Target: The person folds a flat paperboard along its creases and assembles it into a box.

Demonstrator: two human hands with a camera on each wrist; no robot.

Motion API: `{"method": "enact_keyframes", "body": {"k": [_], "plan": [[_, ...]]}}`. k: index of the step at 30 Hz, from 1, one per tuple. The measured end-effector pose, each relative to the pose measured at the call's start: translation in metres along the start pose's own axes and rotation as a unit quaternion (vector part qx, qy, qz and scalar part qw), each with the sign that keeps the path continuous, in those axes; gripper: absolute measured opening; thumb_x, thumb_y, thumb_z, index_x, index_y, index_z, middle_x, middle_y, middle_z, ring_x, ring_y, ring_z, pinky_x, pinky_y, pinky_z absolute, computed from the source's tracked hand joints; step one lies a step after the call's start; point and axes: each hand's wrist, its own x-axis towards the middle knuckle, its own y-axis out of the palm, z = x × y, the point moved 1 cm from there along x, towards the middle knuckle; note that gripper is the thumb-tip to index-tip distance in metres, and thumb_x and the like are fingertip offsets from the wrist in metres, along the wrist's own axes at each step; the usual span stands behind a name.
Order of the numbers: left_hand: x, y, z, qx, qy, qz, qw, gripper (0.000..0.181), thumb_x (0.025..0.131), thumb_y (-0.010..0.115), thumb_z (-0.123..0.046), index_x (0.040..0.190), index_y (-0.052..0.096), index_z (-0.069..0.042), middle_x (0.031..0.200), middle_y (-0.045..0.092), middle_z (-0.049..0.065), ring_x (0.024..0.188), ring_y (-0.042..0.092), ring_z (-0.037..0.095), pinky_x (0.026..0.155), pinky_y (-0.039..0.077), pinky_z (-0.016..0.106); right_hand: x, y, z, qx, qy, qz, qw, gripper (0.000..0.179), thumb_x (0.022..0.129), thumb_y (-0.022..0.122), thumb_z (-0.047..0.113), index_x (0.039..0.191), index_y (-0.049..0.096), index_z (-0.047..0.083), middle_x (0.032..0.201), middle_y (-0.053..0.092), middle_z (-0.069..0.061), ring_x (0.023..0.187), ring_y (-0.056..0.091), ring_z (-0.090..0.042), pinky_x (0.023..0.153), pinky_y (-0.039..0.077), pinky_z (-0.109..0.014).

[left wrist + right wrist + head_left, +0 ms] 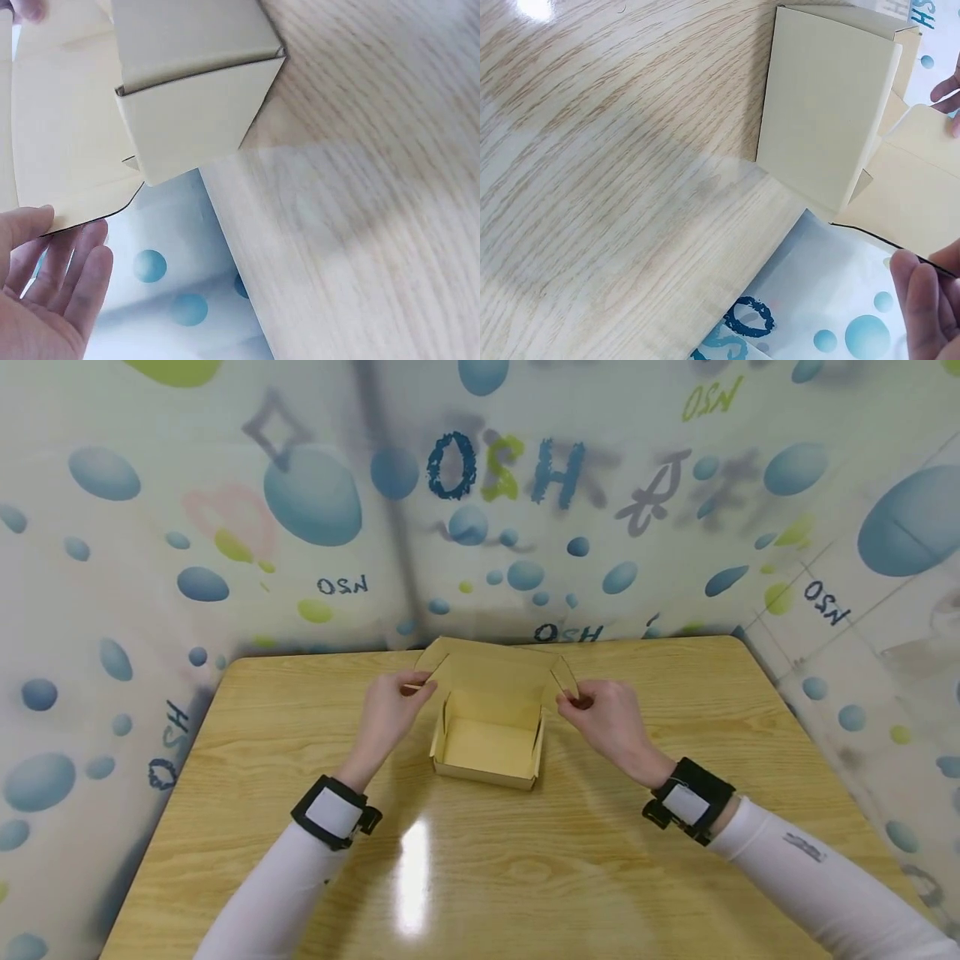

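The left hand (393, 706) pinches the left flap (431, 657) of a raised lid (498, 664), its open cardboard box (491, 747) sits between both hands on the wooden table (525, 877), and the right hand (609, 720) pinches the right flap (564, 675).

The left arm (273, 889) is stretched toward one o'clock, the right arm (825, 877) toward ten o'clock; the left hand (393, 706) and right hand (611, 722) are held apart, thumbs (26, 223) pinched toward fingers (88, 281).
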Motion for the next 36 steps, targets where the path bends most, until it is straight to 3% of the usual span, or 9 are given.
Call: {"method": "enact_keyframes", "body": {"k": [4,8,17,25,30,36], "plan": [[0.002,0.001,-0.006,0.011,-0.008,-0.012,0.9998,0.026,0.099,0.072,-0.023,0.117,0.081,-0.007,0.117,0.081,0.015,0.09,0.079,0.03,0.064,0.057,0.024,0.001,0.001,0.001,0.004,0.008,0.0,1.0,0.046,0.095,0.071,0.01,0.052,0.054,0.013,0.049,0.059,-0.006,0.043,0.04,-0.009,0.05,0.03,-0.021],[-0.001,0.004,-0.012,0.003,-0.021,-0.012,0.9997,0.025,0.098,0.074,-0.025,0.113,0.082,-0.008,0.116,0.081,0.014,0.088,0.079,0.029,0.061,0.052,0.02,0.002,0.003,0.002,0.008,0.013,-0.004,0.9999,0.046,0.095,0.071,0.01,0.052,0.054,0.013,0.052,0.064,-0.008,0.043,0.044,-0.01,0.051,0.033,-0.02],[-0.006,0.01,-0.012,-0.051,-0.048,0.004,0.9975,0.029,0.097,0.075,-0.029,0.116,0.081,-0.008,0.12,0.079,0.015,0.089,0.079,0.031,0.064,0.054,0.02,0.003,0.008,0.007,0.028,0.028,-0.008,0.9992,0.036,0.093,0.073,0.01,0.058,0.065,0.009,0.067,0.076,-0.013,0.054,0.067,-0.016,0.056,0.046,-0.019],[-0.009,0.012,-0.01,-0.077,-0.042,-0.006,0.9962,0.032,0.099,0.073,-0.031,0.117,0.08,-0.006,0.111,0.079,0.018,0.085,0.08,0.032,0.062,0.054,0.019,0.003,0.016,0.013,0.056,0.054,-0.006,0.9969,0.02,0.093,0.076,0.011,0.074,0.076,0.003,0.074,0.078,-0.015,0.062,0.07,-0.017,0.058,0.049,-0.018],[-0.01,0.012,-0.007,-0.096,-0.054,0.001,0.9939,0.033,0.099,0.073,-0.031,0.117,0.08,-0.004,0.121,0.077,0.019,0.086,0.08,0.031,0.065,0.058,0.021,0.003,0.019,0.016,0.082,0.076,-0.007,0.9937,0.014,0.092,0.077,0.01,0.081,0.078,0.002,0.076,0.078,-0.016,0.061,0.066,-0.01,0.057,0.047,-0.016],[-0.01,0.012,-0.002,-0.142,-0.075,0.029,0.9866,0.036,0.099,0.073,-0.029,0.122,0.075,-0.001,0.141,0.07,0.016,0.086,0.079,0.023,0.081,0.067,0.037,0.001,0.02,0.017,0.102,0.089,-0.003,0.9908,0.015,0.094,0.076,0.012,0.083,0.078,0.002,0.078,0.079,-0.017,0.063,0.067,-0.007,0.058,0.047,-0.014]]}}
